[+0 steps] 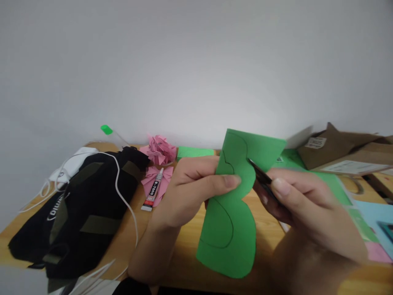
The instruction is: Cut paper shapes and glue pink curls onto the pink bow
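My left hand [196, 184] pinches a folded sheet of green paper [236, 233] by its left edge, thumb on the front. Curved dark lines are drawn on the paper, and its lower right edge is cut into rounded lobes. In my right hand [307, 205] is a pair of dark scissors [260, 176], their blades at the paper's right side, along the drawn curve near the upper lobe. The scissors' handles are mostly hidden by my fingers. Both hands are raised above the wooden table [190, 262].
Left lies a black bag [92, 213] with a white cable [116, 180] across it. A glue tube [152, 190] rests on pink paper [167, 174], by a pink paper flower [161, 149]. Brown cardboard packaging [344, 149] and light blue paper [374, 213] are on the right.
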`<control>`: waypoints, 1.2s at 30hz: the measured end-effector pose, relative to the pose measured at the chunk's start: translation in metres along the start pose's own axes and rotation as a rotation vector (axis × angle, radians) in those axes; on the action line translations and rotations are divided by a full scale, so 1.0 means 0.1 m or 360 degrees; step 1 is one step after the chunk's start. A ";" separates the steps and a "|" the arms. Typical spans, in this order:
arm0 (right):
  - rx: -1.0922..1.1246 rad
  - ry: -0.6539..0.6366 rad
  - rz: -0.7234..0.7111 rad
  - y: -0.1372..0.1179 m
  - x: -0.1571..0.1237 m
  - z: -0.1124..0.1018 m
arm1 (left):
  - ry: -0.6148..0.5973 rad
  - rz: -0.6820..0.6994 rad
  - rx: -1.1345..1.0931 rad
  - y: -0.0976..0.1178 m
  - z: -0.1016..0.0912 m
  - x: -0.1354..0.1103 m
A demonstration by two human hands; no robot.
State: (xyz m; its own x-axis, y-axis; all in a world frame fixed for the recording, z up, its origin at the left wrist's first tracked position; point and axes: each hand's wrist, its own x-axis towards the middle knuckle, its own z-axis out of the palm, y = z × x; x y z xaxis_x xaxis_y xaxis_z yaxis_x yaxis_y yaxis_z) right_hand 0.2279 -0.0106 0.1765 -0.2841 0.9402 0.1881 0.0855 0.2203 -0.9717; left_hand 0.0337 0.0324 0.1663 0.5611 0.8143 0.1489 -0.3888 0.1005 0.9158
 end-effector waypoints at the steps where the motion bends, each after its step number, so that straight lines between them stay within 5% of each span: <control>1: -0.0005 -0.0002 0.0003 -0.01 0.00 -0.01 | 0.0006 -0.0023 0.0008 0.01 0.00 -0.01; 36: -0.0192 -0.0035 -0.0027 -0.04 0.01 -0.06 | 0.0029 -0.0201 0.0094 0.09 -0.05 0.01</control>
State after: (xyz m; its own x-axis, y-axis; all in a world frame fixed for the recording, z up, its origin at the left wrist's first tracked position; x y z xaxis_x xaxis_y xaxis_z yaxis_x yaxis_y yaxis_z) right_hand 0.2332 -0.0090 0.1809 -0.3073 0.9304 0.1998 0.1946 0.2669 -0.9439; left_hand 0.0269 0.0368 0.1727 0.5893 0.8075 0.0247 -0.2721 0.1696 0.9472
